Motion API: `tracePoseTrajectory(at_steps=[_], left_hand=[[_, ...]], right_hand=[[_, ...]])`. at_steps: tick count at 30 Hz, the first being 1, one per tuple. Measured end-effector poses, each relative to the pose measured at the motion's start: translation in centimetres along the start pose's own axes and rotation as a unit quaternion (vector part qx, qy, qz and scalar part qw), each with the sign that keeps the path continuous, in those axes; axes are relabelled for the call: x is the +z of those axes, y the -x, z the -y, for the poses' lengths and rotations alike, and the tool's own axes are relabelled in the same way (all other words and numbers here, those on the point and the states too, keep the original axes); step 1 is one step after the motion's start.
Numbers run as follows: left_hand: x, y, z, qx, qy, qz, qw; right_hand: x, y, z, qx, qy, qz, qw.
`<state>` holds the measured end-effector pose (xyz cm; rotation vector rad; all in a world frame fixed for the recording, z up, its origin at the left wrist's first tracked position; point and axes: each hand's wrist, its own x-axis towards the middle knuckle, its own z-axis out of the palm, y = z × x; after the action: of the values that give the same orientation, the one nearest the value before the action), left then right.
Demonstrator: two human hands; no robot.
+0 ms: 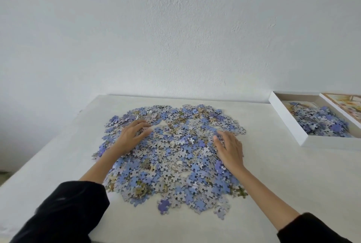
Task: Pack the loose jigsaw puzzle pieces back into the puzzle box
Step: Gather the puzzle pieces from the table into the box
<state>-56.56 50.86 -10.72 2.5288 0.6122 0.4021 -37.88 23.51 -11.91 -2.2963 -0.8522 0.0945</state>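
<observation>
Sitting mid-frame on the counter (273,174): a wide, shallow spread of pieces (172,157), with more already lying in the box (287,123) at the right edge. Working the hands well apart on it: left hand (130,138) clawing in left of centre, fingers curling round a clump; right hand (230,149) lying flatter right of centre, fingers loose and blurry, just resting on the heap. Probably worth herding everything into one tight mound first, then scooping with cupped palms instead of pinching. Dealing with thin, knobbly card here, some faces blue, some grey-patterned, likely sliding easily on the smooth white top and snagging on each other.
</observation>
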Motion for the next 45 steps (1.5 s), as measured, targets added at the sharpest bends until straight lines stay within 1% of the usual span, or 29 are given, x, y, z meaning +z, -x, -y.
tracePoseTrajectory(at_steps=[1,3,5,6,7,8,9,10,12,13,15,17,19,21,23,26,28,31,34,36,38,40,45], left_hand=[[-0.3,0.1,-0.4,0.003,0.034,-0.007,0.999],[-1.2,0.5,-0.6,0.017,0.079,-0.065,0.995],[-2.4,1.2,-0.2,0.010,0.064,-0.134,0.989],[-2.9,1.5,0.6,-0.010,0.038,-0.158,0.987],[-3.3,1.9,1.6,-0.043,0.010,-0.166,0.985],[-3.7,2.4,2.6,-0.083,-0.010,-0.157,0.984],[-4.0,2.9,3.5,-0.118,-0.031,-0.127,0.984],[-3.9,3.4,4.2,-0.132,-0.055,-0.089,0.986],[-3.5,3.9,4.7,-0.123,-0.069,-0.038,0.989],[-3.3,3.9,4.2,-0.115,-0.047,-0.038,0.992],[-2.9,3.6,2.8,-0.103,0.006,-0.068,0.992],[-2.2,3.1,1.4,-0.104,0.017,-0.097,0.990],[-1.4,2.6,0.3,-0.101,0.022,-0.102,0.989],[-0.8,2.2,-0.7,-0.090,0.030,-0.089,0.992],[-0.7,2.0,-1.4,-0.077,0.053,-0.085,0.992],[-1.4,2.1,-1.2,-0.062,0.100,-0.081,0.990],[-2.3,2.6,-0.6,-0.041,0.099,-0.041,0.993],[-3.3,3.9,0.3,-0.040,0.085,0.033,0.995],[-3.5,5.1,1.6,-0.068,0.049,0.080,0.993],[-3.1,5.9,2.2,-0.071,-0.002,0.097,0.993],[-3.0,6.7,2.1,-0.068,-0.031,0.111,0.991],[-2.9,7.3,1.4,-0.059,-0.032,0.122,0.990],[-1.7,7.9,-0.6,-0.016,-0.059,0.146,0.987]], right_hand=[[-0.2,-0.2,0.0,-0.008,-0.021,-0.005,1.000],[-0.7,-0.6,-0.3,-0.012,-0.048,-0.013,0.999],[-1.2,-0.8,-1.1,-0.009,-0.039,-0.032,0.999],[-1.5,-0.9,-1.5,-0.005,-0.036,-0.041,0.998],[-1.8,-1.0,-1.7,0.004,-0.043,-0.045,0.998],[-1.9,-1.1,-1.8,0.015,-0.055,-0.044,0.997],[-1.9,-1.2,-1.7,0.022,-0.066,-0.039,0.997],[-1.7,-1.3,-1.6,0.027,-0.075,-0.032,0.996],[-1.2,-1.5,-0.9,0.021,-0.085,-0.029,0.996],[-0.9,-1.5,-0.5,0.013,-0.090,-0.038,0.995],[-0.5,-1.5,0.1,0.005,-0.104,-0.068,0.992],[-0.3,-1.5,0.7,0.006,-0.121,-0.089,0.989],[0.0,-1.7,1.1,0.012,-0.129,-0.096,0.987],[0.3,-2.0,1.4,0.012,-0.127,-0.091,0.988],[0.1,-2.6,1.5,-0.005,-0.129,-0.052,0.990],[-1.6,-3.1,1.2,-0.041,-0.127,0.070,0.989],[-2.7,-3.0,0.4,-0.062,-0.113,0.145,0.981],[-4.0,-2.0,-1.7,-0.095,-0.058,0.206,0.972],[-4.9,-0.3,-3.1,-0.096,-0.045,0.249,0.963],[-5.4,1.1,-3.2,-0.094,-0.043,0.275,0.956],[-5.4,2.2,-3.2,-0.105,-0.027,0.288,0.951],[-5.1,2.9,-3.2,-0.113,-0.007,0.293,0.949],[-3.6,3.9,-2.4,-0.122,0.063,0.268,0.954]])
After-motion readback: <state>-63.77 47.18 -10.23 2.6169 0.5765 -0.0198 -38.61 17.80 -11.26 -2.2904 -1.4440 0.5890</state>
